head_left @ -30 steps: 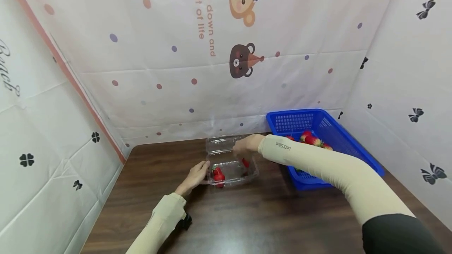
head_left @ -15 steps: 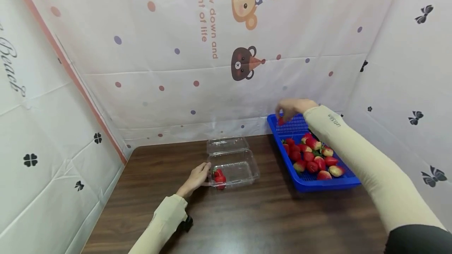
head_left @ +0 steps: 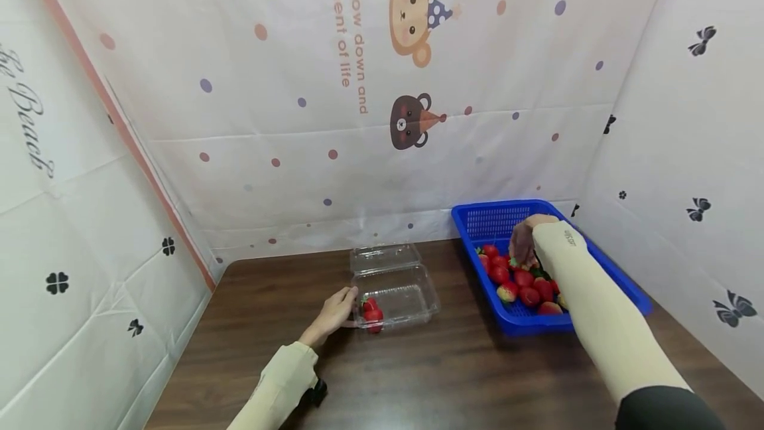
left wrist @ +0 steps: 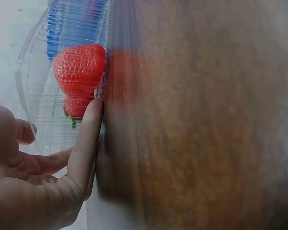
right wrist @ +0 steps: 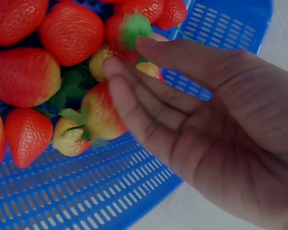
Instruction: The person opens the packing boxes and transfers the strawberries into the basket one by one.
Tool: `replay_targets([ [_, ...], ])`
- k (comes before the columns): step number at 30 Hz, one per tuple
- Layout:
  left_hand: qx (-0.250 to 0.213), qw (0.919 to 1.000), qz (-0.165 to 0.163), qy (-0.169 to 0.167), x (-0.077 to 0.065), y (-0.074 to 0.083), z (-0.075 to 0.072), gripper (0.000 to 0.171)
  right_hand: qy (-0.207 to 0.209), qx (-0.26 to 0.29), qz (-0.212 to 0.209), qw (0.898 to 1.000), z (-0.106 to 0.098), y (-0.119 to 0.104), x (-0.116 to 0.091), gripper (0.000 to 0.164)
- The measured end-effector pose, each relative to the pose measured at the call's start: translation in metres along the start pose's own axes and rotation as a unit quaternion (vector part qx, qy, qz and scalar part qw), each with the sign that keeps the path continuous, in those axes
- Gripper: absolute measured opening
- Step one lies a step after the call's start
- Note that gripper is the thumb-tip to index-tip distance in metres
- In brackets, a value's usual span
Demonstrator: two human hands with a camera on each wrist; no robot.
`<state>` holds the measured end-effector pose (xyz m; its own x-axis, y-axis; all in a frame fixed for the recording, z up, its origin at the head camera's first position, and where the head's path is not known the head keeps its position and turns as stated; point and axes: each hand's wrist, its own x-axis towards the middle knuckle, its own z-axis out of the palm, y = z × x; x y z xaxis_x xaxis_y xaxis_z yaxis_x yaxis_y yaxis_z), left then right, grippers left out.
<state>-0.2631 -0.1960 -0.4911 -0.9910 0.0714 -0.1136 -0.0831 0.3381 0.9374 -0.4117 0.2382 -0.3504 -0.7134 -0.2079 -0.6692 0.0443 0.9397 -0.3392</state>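
Note:
A clear plastic hinged box (head_left: pixel 427 287) stands on the brown table with its lid folded back. Strawberries (head_left: pixel 373 316) lie at its left end, and the left wrist view shows them through the ribbed wall. My left hand (head_left: pixel 331 314) holds the box by its left side, fingers at the rim and thumb low along the base. To the right, my right hand (head_left: pixel 525 237) reaches down into a blue plastic basket (head_left: pixel 494 217). Thumb and fingers stand apart over several strawberries (right wrist: pixel 71 34) there; in the right wrist view nothing is held between them. Some berries are blurred.
The brown wooden table (head_left: pixel 418 377) ends at a printed white cloth (head_left: pixel 268 198) behind. Similar cloth hangs at both sides. The basket's far rim is close to the back cloth. A dark strap piece (head_left: pixel 319 391) is on the left wrist.
My right hand has moved from above the box to the basket's far edge, carrying a strawberry, then down among the basket's berries, where it no longer holds one. The left hand has stayed.

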Motion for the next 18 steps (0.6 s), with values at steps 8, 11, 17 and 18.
replay_targets([
  [8,-0.005,1.0,0.001,0.002,-0.007,0.008,0.001,0.045,0.02,-0.092,-0.087,0.992,-0.009,-0.027,0.003,0.02],
  [11,-0.007,1.0,0.0,0.005,-0.003,0.0,0.002,0.046,0.065,-0.155,-0.153,0.974,-0.01,-0.065,-0.005,0.021],
  [17,-0.009,0.9999,0.005,0.008,-0.004,0.001,0.001,0.048,0.104,-0.308,-0.257,0.91,0.025,-0.154,-0.022,0.023],
  [18,-0.01,0.9999,0.004,0.007,-0.004,0.002,0.001,0.048,0.094,-0.326,-0.268,0.901,0.035,-0.165,-0.023,0.024],
])
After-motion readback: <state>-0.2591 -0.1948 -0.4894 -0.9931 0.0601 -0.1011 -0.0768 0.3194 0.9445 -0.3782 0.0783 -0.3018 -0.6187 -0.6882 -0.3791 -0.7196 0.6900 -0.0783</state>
